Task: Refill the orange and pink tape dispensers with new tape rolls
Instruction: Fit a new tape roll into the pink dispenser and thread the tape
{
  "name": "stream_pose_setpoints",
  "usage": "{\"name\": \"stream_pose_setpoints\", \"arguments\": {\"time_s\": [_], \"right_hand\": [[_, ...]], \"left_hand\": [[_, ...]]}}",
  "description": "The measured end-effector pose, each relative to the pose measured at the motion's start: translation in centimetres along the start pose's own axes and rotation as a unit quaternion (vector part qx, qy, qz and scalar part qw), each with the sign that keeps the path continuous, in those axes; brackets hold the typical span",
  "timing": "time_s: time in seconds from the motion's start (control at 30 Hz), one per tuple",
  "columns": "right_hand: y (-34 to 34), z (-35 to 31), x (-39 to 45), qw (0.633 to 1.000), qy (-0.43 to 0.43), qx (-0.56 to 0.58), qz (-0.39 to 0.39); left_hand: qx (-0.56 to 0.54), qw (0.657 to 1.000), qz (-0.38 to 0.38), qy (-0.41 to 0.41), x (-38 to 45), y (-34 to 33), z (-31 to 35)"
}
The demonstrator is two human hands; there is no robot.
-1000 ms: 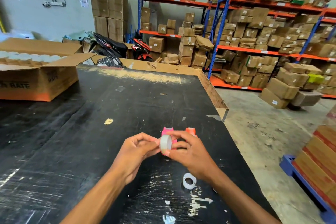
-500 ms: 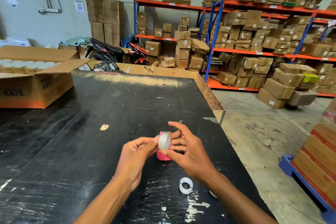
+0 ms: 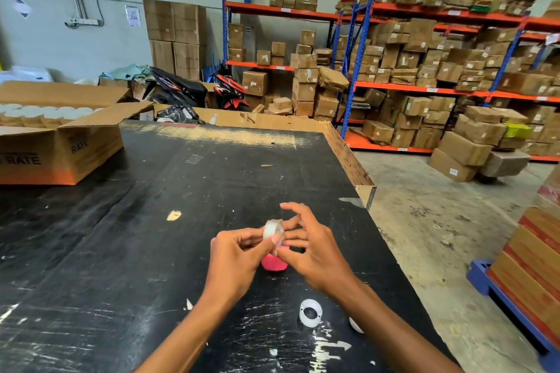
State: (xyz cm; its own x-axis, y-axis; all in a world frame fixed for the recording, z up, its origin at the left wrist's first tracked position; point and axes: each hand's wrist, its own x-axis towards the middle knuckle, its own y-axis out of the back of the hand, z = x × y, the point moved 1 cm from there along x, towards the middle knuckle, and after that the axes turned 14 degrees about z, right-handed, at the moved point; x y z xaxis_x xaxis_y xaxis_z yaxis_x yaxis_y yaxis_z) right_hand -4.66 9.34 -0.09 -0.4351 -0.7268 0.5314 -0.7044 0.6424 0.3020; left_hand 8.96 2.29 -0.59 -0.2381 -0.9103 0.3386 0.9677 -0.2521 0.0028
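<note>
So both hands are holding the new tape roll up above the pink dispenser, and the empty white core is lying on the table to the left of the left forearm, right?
Not quite. In the head view the empty white core lies between the two forearms, near the right one, not left of the left forearm. The rest stands: left hand and right hand hold the tape roll above the pink dispenser on the table.

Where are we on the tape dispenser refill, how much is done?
Done, apparently: an empty white core lies on the black table, so at least one old roll looks removed. In hand: both the left hand and right hand hold a clear tape roll above the pink dispenser, not yet seated. Left: loading it; the orange dispenser is mostly hidden behind the right hand, state unclear.
</note>
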Motion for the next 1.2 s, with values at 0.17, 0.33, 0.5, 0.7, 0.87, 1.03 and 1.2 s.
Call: {"name": "stream_pose_setpoints", "arguments": {"time_s": [0.17, 0.33, 0.5, 0.7, 0.87, 1.03, 1.2], "right_hand": [[-0.4, 0.9, 0.1, 0.999, -0.028, -0.018, 0.005], [-0.6, 1.3, 1.0, 0.994, -0.035, -0.106, -0.013], [-1.1, 1.6, 2.0, 0.988, -0.063, -0.142, 0.015], [-1.3, 3.4, 3.9, 0.980, -0.132, -0.151, -0.007], [-1.7, 5.0, 4.4, 0.975, -0.143, -0.161, -0.044], [-2.2, 6.2, 4.7, 0.979, -0.132, -0.144, -0.049], [-2.4, 7.3, 4.5, 0.973, -0.136, -0.173, -0.075]], "left_hand": [[0.003, 1.000, 0.020, 0.010, 0.3, -0.4, -0.9], [0.025, 1.000, 0.013, 0.013, 1.1, -0.8, -1.6], [0.066, 0.994, -0.053, 0.062, 2.5, -1.5, -3.4], [0.046, 0.994, -0.035, 0.094, 4.0, -1.7, -5.4], [0.126, 0.986, -0.048, 0.094, 4.3, -2.4, -8.3], [0.148, 0.983, -0.037, 0.099, 4.3, -2.8, -9.7], [0.151, 0.985, -0.030, 0.082, 4.1, -2.7, -10.4]]}}
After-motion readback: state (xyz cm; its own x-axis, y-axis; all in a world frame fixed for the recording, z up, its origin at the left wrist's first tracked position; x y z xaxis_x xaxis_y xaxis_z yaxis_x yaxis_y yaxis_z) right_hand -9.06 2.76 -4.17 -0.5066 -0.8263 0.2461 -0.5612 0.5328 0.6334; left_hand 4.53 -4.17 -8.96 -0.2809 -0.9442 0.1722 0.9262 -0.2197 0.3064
